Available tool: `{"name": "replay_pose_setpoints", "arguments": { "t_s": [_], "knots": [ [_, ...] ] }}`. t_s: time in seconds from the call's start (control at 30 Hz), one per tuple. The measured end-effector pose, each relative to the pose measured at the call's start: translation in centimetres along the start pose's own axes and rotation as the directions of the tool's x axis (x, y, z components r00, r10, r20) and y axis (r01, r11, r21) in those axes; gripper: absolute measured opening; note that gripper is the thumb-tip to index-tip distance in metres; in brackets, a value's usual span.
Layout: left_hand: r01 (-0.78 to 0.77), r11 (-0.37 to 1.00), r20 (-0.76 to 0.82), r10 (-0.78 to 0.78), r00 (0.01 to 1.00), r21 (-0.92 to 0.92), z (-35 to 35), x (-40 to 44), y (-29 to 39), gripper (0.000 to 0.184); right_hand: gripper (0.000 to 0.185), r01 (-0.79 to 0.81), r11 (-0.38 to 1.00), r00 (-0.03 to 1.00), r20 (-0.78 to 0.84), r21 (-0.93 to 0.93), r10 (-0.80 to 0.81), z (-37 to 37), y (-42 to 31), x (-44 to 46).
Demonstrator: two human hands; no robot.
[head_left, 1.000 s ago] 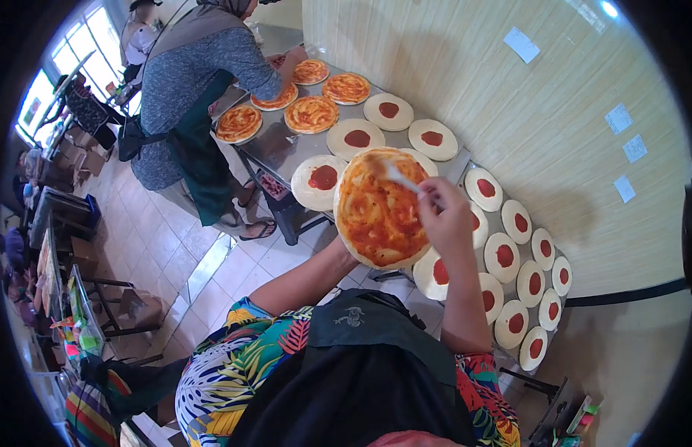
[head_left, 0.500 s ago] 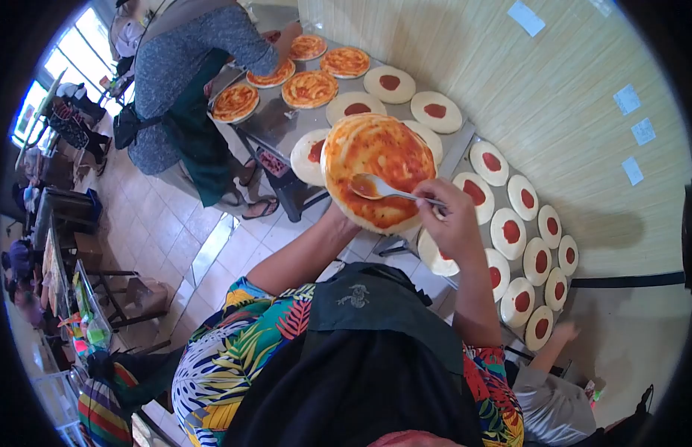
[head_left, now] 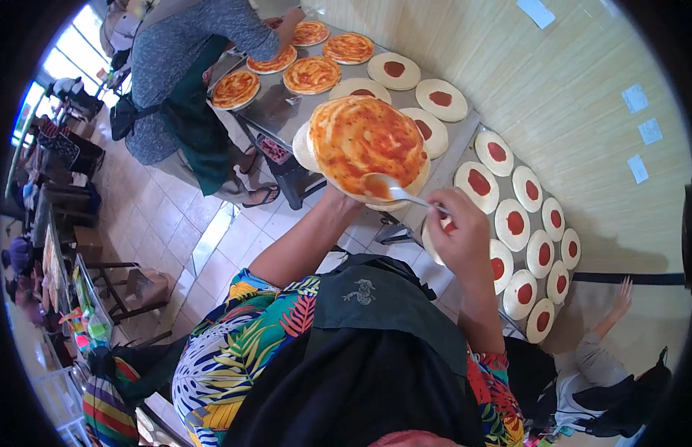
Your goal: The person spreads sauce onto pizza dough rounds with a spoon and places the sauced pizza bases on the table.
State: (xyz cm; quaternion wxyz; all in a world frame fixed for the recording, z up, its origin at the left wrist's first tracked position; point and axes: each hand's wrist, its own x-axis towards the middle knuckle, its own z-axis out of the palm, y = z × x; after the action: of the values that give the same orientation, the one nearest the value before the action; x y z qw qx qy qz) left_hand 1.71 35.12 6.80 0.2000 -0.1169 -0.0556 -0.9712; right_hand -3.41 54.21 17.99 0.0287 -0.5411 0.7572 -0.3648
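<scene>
A round pizza base [head_left: 370, 141] spread with red sauce rests on my left hand [head_left: 343, 206], which holds it up from below; its fingers are hidden under the dough. My right hand [head_left: 460, 225] is closed around the handle of a metal spoon [head_left: 394, 189]. The spoon's bowl lies on the sauce near the base's lower edge. Beyond it, dough bases with a single dab of sauce, such as one pizza base [head_left: 440, 100], sit on the metal table [head_left: 275, 119]. Several pizza bases with sauce spread over them, including a sauced base [head_left: 311, 74], lie farther back.
On the right, a second table carries rows of dough rounds [head_left: 512, 225] dabbed with sauce. A co-worker in a grey top [head_left: 183, 63] bends over the far table. Another person's hand [head_left: 621, 298] is raised at lower right. A panelled wall [head_left: 465, 45] borders the tables.
The held pizza base has tilted and shifted slightly up and left. The spoon has moved from mid-base to its lower edge. At lower right, the other person's arm has swung outward.
</scene>
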Motion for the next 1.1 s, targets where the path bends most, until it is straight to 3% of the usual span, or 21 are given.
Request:
{"name": "replay_pose_setpoints", "arguments": {
  "t_s": [0.07, 0.13, 0.17, 0.2, 0.23, 0.27, 0.33, 0.4, 0.53, 0.6, 0.67, 0.73, 0.87, 0.93, 1.0, 1.1],
  "knots": [
    [-0.016, 0.999, -0.025, 0.017, 1.0, 0.048, 0.3, 0.0, 0.7, 0.048, 0.012, -0.144, 0.989, 0.981, -0.133, -0.027, 0.139, -0.2, 0.9, -0.6],
    [-0.075, 0.989, -0.006, 0.076, 0.997, 0.129, -0.5, 0.1, 1.3, 0.051, 0.014, -0.106, 0.993, 0.98, -0.175, -0.06, 0.094, 0.2, 0.9, -0.6],
    [-0.045, 0.997, 0.064, 0.048, 0.997, -0.057, -0.3, 0.2, 1.1, 0.049, 0.015, -0.05, 0.997, 0.982, -0.183, -0.065, 0.037, 0.6, 0.2, -0.5],
    [-0.047, 0.997, 0.069, 0.051, 0.996, -0.058, 0.0, 0.1, 1.1, 0.049, 0.016, 0.008, 0.997, 0.981, -0.192, -0.071, -0.021, 1.1, -0.5, -0.4],
    [-0.116, 0.993, -0.01, 0.116, 0.993, -0.004, 0.4, -0.2, 1.1, 0.048, 0.017, 0.114, 0.987, 0.973, -0.186, -0.113, -0.133, 1.4, -0.9, -0.4],
    [-0.179, 0.982, -0.085, 0.183, 0.979, 0.057, 0.6, -0.2, 1.2, 0.048, 0.017, 0.119, 0.986, 0.972, -0.189, -0.115, -0.139, 1.5, -1.1, -0.7],
    [-0.219, 0.971, -0.088, 0.228, 0.97, 0.097, -0.7, 0.1, 1.3, 0.052, 0.015, 0.11, 0.982, 0.982, -0.134, -0.156, -0.132, 1.7, -1.0, -1.3],
    [-0.191, 0.981, 0.026, 0.192, 0.981, -0.045, -0.8, 0.0, 1.3, 0.054, 0.014, 0.069, 0.985, 0.979, -0.178, -0.159, -0.098, 1.5, 0.6, -1.2],
    [-0.138, 0.99, -0.017, 0.139, 0.99, 0.007, 0.9, -0.4, 1.3, 0.057, 0.013, -0.045, 0.991, 0.949, -0.316, -0.128, 0.002, 1.8, 2.4, -0.4],
    [-0.113, 0.993, -0.022, 0.113, 0.993, -0.025, 0.5, 0.1, 1.4, 0.061, 0.015, -0.061, 0.997, 0.972, -0.231, -0.052, 0.047, 1.7, 1.4, -0.6],
    [0.013, 0.998, 0.163, -0.003, 0.987, -0.06, 2.2, -0.2, 1.3, 0.062, 0.015, -0.044, 0.999, 0.982, -0.183, -0.031, 0.038, 1.1, 0.8, -0.8],
    [0.004, 0.998, 0.126, 0.005, 0.992, -0.065, 1.6, -0.1, 1.3, 0.062, 0.015, 0.02, 0.99, 0.983, -0.176, -0.141, -0.045, 0.0, 1.4, -1.0],
    [0.029, 0.997, 0.151, -0.017, 0.988, -0.074, 2.1, -0.5, 1.6, 0.062, 0.013, -0.011, 0.992, 0.952, -0.304, -0.122, -0.027, -0.8, 2.8, 1.5],
    [0.032, 0.997, 0.172, -0.018, 0.985, -0.075, 2.5, -0.8, 1.4, 0.062, 0.011, -0.015, 0.992, 0.957, -0.288, -0.127, -0.023, -1.3, 2.0, 1.6],
    [0.029, 0.997, 0.186, -0.015, 0.982, -0.071, 2.8, -0.5, 1.4, 0.062, 0.011, -0.003, 0.998, 0.987, -0.159, -0.06, -0.007, -1.8, 1.1, 1.0],
    [0.03, 0.997, 0.196, -0.015, 0.981, -0.071, 2.9, -1.0, 1.6, 0.061, 0.012, 0.038, 0.993, 0.983, -0.175, -0.115, -0.058, -3.3, 2.3, 1.1]
  ]
}}
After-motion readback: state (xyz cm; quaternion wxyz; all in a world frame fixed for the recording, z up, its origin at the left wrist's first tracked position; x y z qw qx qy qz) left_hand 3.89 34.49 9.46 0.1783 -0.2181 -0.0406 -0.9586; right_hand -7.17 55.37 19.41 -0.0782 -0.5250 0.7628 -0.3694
